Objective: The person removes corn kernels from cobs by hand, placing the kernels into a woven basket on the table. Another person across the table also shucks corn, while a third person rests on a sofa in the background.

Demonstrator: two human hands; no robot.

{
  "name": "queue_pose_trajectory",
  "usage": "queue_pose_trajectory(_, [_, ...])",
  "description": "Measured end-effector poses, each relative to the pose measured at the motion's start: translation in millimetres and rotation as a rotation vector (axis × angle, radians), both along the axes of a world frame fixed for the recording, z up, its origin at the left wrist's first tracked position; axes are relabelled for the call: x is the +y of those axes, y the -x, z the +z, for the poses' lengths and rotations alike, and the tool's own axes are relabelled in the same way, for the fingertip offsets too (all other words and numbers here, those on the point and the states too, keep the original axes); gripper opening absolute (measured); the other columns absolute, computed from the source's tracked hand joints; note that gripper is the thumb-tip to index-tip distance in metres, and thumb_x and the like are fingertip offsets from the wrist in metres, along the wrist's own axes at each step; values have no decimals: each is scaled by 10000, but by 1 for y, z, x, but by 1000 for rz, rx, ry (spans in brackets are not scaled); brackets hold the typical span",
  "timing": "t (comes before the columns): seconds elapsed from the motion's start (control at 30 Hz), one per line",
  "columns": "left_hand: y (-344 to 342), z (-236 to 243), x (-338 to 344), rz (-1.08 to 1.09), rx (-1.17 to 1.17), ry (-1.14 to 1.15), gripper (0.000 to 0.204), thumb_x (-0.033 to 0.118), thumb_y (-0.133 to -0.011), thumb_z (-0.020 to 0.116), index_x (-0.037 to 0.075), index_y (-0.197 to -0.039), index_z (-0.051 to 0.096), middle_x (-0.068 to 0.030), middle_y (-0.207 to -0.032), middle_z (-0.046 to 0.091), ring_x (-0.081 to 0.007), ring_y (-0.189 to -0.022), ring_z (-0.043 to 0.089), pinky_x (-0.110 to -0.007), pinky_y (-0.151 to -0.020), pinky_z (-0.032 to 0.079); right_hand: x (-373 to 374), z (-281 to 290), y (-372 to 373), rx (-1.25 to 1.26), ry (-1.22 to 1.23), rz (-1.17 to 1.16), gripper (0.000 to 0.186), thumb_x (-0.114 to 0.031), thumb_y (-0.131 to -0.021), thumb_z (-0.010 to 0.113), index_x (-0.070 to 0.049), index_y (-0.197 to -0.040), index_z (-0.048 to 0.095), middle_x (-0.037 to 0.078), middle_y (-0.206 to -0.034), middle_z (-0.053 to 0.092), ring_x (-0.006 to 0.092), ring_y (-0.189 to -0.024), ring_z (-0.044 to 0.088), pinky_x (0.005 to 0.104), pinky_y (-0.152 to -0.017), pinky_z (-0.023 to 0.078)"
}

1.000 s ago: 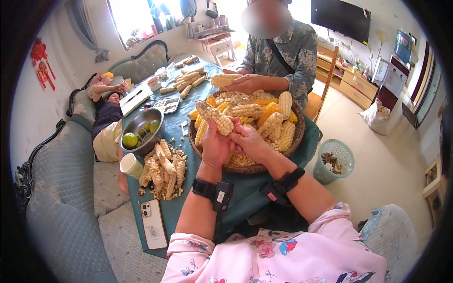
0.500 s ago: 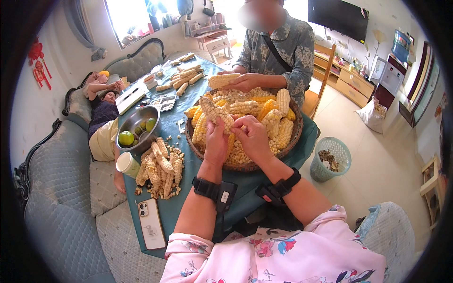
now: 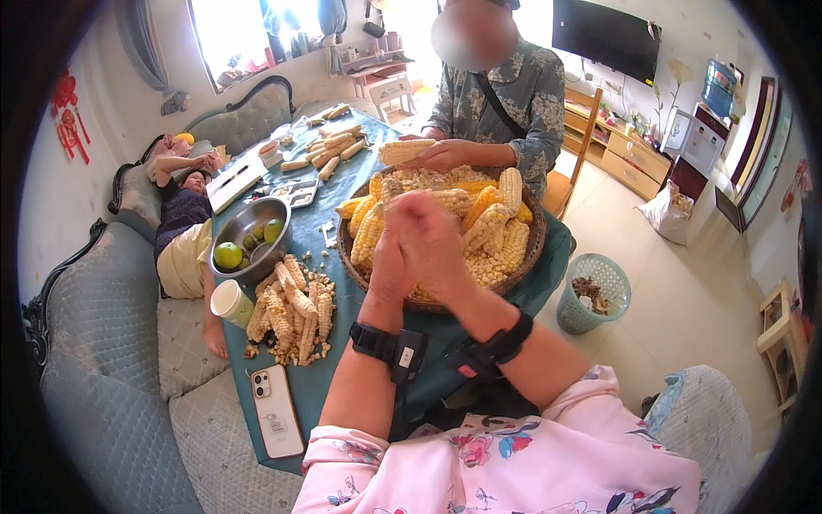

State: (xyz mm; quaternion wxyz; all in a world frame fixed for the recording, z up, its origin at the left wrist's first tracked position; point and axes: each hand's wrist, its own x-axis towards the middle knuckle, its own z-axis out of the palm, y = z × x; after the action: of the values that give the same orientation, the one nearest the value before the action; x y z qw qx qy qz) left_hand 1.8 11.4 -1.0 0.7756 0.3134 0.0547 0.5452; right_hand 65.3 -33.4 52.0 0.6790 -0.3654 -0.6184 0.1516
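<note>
Over a round woven basket [image 3: 537, 250] heaped with corn ears and loose kernels, my left hand [image 3: 390, 267] is closed round an ear of corn [image 3: 390, 188]. Only the ear's upper end shows above my fingers. My right hand [image 3: 432, 244] lies across the ear, against the left hand; motion smears its fingers, so their grip is unclear. Beyond the basket a co-worker's hand [image 3: 447, 157] holds another pale ear of corn [image 3: 406, 152]. Yellow and whitish ears [image 3: 514, 244] surround my hands.
Left of the basket lie a pile of stripped cobs [image 3: 287, 313], a paper cup [image 3: 231, 301], a metal bowl [image 3: 282, 248] with green fruit and a phone [image 3: 276, 411]. More cobs [image 3: 330, 154] lie farther back. A green waste basket [image 3: 592, 295] stands right; a person [image 3: 184, 218] reclines on the sofa.
My right hand has moved left and up, from picking at the ear's lower side to covering it. The ear is now mostly hidden. The co-worker still holds their ear.
</note>
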Motion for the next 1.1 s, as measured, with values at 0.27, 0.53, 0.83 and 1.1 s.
queue_pose_trajectory(0.27, [5, -3, 3, -79, -66, 28, 494, 515, -881, 419, 41, -998, 493, -114, -842, 564, -204, -724, 554, -297, -667, 494, -11, 2, 38, -487, -74, 110, 121, -181, -787, 570, -74, -837, 543, 100, -804, 549, 265, -834, 557, 358, -745, 441])
queue_pose_trajectory(0.53, [11, -7, 11, 53, -119, -31, 416, 435, -932, 342, 59, -1036, 484, -108, -902, 580, -232, -865, 568, -375, -776, 466, 7, -40, -60, 7, 563, 353, 184, -219, -882, 520, -36, -861, 511, 34, -727, 538, 91, -613, 504, 224, -551, 419])
queue_pose_trajectory(0.83, [3, 0, 4, 106, 99, -92, 503, 449, -933, 310, -2, -1032, 507, -139, -961, 586, -256, -930, 567, -382, -819, 457, 10, -48, -59, 28, 713, 538, 240, -274, -905, 481, -36, -914, 516, 1, -750, 519, 66, -611, 478, 209, -532, 401])
queue_pose_trajectory(1.1, [6, -6, 6, 49, 155, -180, 363, 381, -946, 338, 56, -1094, 403, -149, -1000, 561, -226, -872, 583, -354, -709, 507, 6, -46, -63, 164, 737, 641, 194, -219, -896, 454, -39, -867, 520, 20, -727, 539, 89, -612, 492, 228, -534, 403])
